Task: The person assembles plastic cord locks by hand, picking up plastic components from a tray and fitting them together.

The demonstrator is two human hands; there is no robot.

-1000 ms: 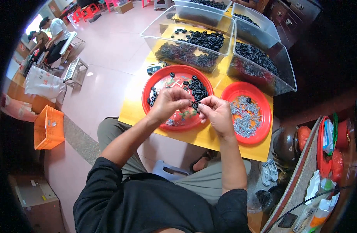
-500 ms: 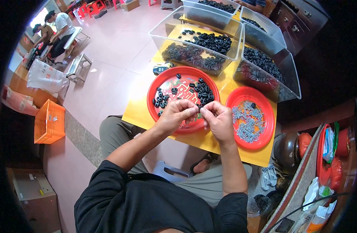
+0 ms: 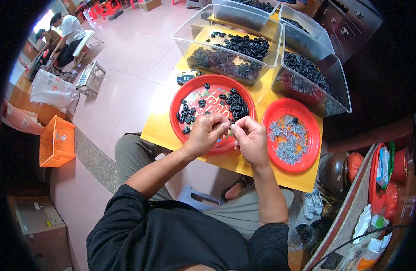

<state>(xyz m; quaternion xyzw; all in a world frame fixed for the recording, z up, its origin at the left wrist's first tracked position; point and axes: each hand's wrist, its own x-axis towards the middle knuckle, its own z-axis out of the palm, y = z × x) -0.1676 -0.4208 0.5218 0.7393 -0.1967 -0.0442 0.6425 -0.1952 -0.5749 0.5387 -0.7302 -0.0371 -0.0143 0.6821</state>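
My left hand (image 3: 205, 134) and my right hand (image 3: 252, 139) meet fingertip to fingertip over the front of a red round tray (image 3: 175, 122). Both are closed in a pinch on a small black oval piece (image 3: 231, 122), mostly hidden by the fingers. Several similar black ovals (image 3: 235, 103), each with two holes, lie in the tray on a patterned bottom, in a right cluster and a smaller left one. Right of my hands, a smaller red plate (image 3: 313, 156) holds many thin grey-silver pieces (image 3: 289, 140) and one black piece.
Clear plastic bins (image 3: 226, 50) of black pieces stand at the back of the yellow-topped table (image 3: 165, 128). A small yellow-and-black device (image 3: 186, 78) lies behind the tray. An orange crate (image 3: 58, 142) is on the floor at left; a cluttered shelf (image 3: 348, 198) is at right.
Both hands stay together at nearly the same spot, with slight finger movement around the small black piece. The whole view has shifted a little.
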